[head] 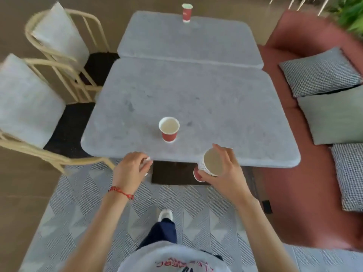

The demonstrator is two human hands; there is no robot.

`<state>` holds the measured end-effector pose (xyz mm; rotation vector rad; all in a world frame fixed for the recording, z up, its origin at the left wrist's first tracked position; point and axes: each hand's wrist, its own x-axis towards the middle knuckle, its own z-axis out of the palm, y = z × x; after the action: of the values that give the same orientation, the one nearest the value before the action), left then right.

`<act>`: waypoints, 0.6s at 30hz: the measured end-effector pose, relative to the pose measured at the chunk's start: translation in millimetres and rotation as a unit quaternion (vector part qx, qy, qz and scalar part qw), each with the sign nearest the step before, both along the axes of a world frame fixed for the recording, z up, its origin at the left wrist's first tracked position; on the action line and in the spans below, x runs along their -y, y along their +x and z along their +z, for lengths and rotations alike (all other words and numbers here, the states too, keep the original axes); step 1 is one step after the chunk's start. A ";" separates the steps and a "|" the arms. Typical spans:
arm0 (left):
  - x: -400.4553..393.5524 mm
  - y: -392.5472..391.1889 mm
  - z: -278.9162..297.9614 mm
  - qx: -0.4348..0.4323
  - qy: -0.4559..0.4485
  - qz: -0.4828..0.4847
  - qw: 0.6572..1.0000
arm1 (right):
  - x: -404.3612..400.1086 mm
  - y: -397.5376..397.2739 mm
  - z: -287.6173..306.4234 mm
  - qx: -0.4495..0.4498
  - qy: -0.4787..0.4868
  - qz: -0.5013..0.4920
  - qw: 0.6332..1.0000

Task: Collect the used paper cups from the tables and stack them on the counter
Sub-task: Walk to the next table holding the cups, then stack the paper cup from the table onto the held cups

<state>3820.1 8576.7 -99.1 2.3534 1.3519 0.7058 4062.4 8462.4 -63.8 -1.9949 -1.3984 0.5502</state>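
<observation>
A red paper cup (169, 129) stands upright near the front edge of the near grey table (196, 99). Another red cup (186, 12) stands at the far edge of the far table (186, 40). My right hand (225, 171) is shut on a tilted stack of paper cups (209, 163), white outside with a red one below, held just in front of the table's edge. My left hand (131, 169) hovers at the front edge, fingers loosely curled, holding nothing, left and below the near cup.
Two cream-framed chairs (59, 61) with grey cushions stand on the left. A red sofa (294, 134) with checked and grey pillows (320, 71) runs along the right. A patterned rug (78, 203) lies under my feet. Green plants (351, 12) show at top right.
</observation>
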 end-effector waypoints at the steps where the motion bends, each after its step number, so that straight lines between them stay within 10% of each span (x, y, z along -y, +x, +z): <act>1: -15.3 -0.2 2.7 -0.003 0.001 0.003 1.000 | -16.0 -0.3 4.3 -0.001 0.008 0.005 1.000; 18: -72.3 -14.9 -5.8 -0.005 -0.029 0.107 0.994 | -191.6 -14.1 15.0 0.018 0.038 0.140 0.989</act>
<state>3805.3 8649.0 -104.9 2.1909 1.6242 0.7050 4048.3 8654.0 -48.8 -1.7676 -1.7109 0.5753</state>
